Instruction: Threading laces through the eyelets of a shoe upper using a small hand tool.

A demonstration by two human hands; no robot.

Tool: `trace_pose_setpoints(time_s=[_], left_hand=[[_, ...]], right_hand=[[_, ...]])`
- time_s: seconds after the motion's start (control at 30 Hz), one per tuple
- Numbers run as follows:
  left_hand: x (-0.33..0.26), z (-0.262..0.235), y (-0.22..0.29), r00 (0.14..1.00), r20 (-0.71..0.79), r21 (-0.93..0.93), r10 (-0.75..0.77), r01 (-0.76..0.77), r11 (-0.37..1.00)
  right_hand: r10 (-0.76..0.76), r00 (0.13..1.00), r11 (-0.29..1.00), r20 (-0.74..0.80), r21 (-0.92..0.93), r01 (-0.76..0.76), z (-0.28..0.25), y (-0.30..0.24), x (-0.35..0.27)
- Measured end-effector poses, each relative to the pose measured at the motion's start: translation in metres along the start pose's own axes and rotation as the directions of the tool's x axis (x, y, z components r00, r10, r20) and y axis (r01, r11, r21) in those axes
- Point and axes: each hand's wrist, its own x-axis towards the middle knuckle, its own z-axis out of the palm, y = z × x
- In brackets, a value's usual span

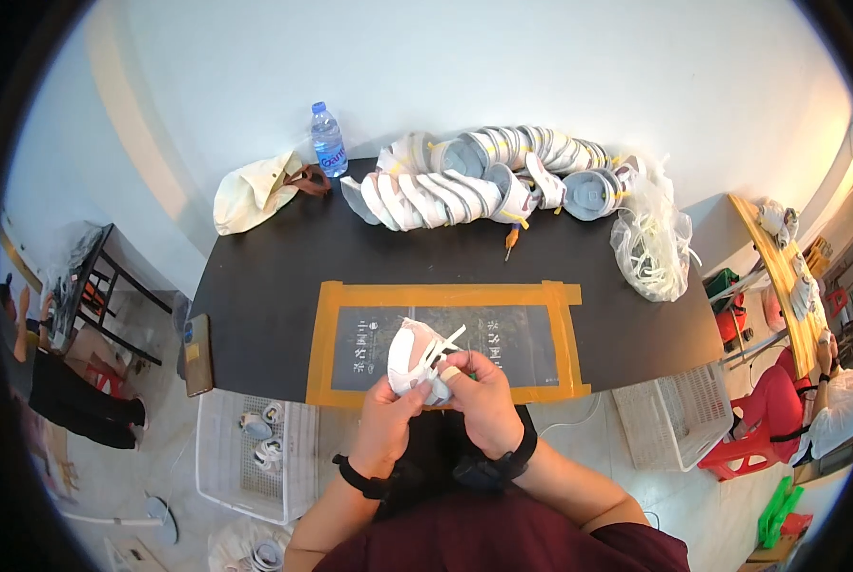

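Note:
A small white and pale pink shoe upper (412, 353) is held over the near part of the table. My left hand (386, 424) is closed around its lower left side, thumb on the grey-white edge. Across its front runs a white shoelace (456, 336), one end sticking up loose. At the lacing, my right hand (488, 400) pinches the shoelace between thumb and fingers; the exact grip is partly hidden. Beneath both hands lies a dark printed sheet (379, 329) bordered with orange-brown tape (326, 334).
Rows of nested shoe uppers (436, 198) line the table's back, near an orange-handled awl (513, 236). A plastic bag of laces (653, 253) sits right; a water bottle (328, 141), cloth bag (250, 195) and phone (197, 355) left. Crates (298, 448) stand below. Other people work at both sides.

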Motion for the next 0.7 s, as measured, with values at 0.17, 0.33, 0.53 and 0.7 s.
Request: trace_pose_setpoints(time_s=[0.17, 0.33, 0.53, 0.7], left_hand=[[-0.001, 0.018, 0.007, 0.998, -0.030, 0.003, 0.064, -0.064, 0.998], [0.004, 0.007, 0.000, 0.998, -0.015, -0.047, 0.054, -0.055, 0.997], [0.003, 0.002, -0.002, 0.999, -0.040, -0.071, -0.024, 0.021, 0.997], [-0.001, 0.019, 0.007, 0.997, -0.055, -0.099, 0.045, -0.050, 0.994]], right_hand=[[0.001, 0.996, 0.999, 0.093, -0.039, 0.003, -0.008, 0.009, 0.003], [0.032, 0.998, 0.997, 0.051, 0.075, -0.036, -0.008, 0.006, 0.006], [0.109, 0.992, 0.977, 0.068, 0.177, -0.120, -0.010, 0.010, 0.005], [0.083, 0.993, 0.980, 0.081, 0.175, -0.096, -0.010, 0.012, 0.005]])
